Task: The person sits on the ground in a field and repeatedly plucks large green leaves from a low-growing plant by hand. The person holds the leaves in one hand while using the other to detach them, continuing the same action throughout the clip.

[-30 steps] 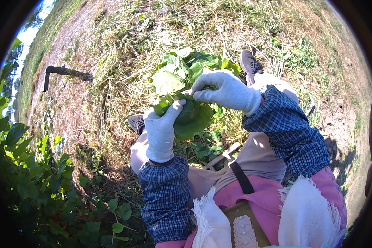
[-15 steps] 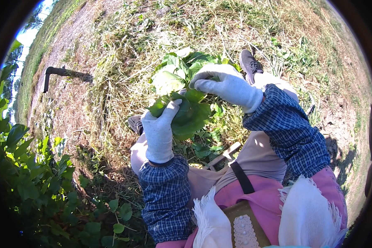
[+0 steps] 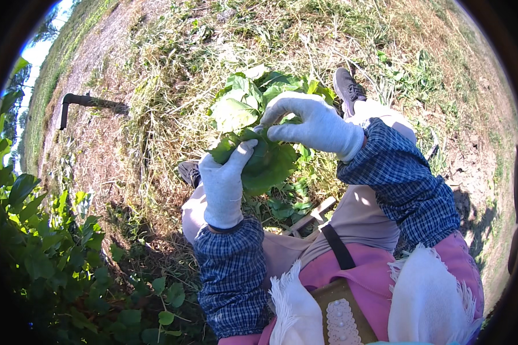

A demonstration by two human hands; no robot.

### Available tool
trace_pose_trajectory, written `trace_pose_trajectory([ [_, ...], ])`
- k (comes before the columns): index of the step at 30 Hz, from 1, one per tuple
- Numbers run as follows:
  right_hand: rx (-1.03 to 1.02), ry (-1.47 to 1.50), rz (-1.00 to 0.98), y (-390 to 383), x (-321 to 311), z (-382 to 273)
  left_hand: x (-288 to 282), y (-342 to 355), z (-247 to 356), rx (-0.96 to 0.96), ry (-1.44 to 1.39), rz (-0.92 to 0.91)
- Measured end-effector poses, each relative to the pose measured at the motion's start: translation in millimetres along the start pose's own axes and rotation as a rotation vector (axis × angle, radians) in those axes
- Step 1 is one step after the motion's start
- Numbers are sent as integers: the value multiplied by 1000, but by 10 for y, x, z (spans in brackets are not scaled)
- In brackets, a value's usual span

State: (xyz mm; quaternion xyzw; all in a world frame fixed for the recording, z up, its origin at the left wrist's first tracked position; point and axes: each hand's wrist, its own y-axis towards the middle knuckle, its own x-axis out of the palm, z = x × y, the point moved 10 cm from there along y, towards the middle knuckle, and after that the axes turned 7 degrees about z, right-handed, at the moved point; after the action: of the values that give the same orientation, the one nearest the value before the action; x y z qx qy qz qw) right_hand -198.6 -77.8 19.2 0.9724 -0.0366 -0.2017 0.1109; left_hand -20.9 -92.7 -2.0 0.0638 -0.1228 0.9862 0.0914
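Note:
My left hand (image 3: 224,187), in a white glove, grips a small stack of broad green leaves (image 3: 269,169) with its thumb on top. The leaves hang over my lap, their edges fanned toward the right. My right hand (image 3: 313,123), also gloved in white, is curled with thumb and fingertips pinched at the upper edge of the stack. What lies between those fingertips is too small to make out. Just beyond both hands, a pile of similar large leaves (image 3: 235,112) rests on the ground, partly hidden by my right hand.
Dry cut grass (image 3: 172,69) covers the ground around me. A dark bent pipe (image 3: 92,100) sticks up at the left. Leafy vines (image 3: 46,253) grow at the lower left. Below the leaves is a wooden strip (image 3: 311,217), near my legs. My dark shoe (image 3: 348,89) is at the upper right.
My right hand has lowered slightly, bringing its fingertips closer together at the edge of the held leaves. The left hand has barely shifted and keeps its grip.

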Motion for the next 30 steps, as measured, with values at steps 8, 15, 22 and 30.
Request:
trace_pose_trajectory([
  [8,246,298,-13,-57,137,248,11,12,-35,10,48,-14],
  [15,321,364,66,-48,33,369,-57,29,-9,33,-70,35],
  [22,142,253,222,82,-389,354,-205,55,5,35,-116,108],
  [30,204,238,53,42,-150,203,-183,42,-5,16,-79,102],
])
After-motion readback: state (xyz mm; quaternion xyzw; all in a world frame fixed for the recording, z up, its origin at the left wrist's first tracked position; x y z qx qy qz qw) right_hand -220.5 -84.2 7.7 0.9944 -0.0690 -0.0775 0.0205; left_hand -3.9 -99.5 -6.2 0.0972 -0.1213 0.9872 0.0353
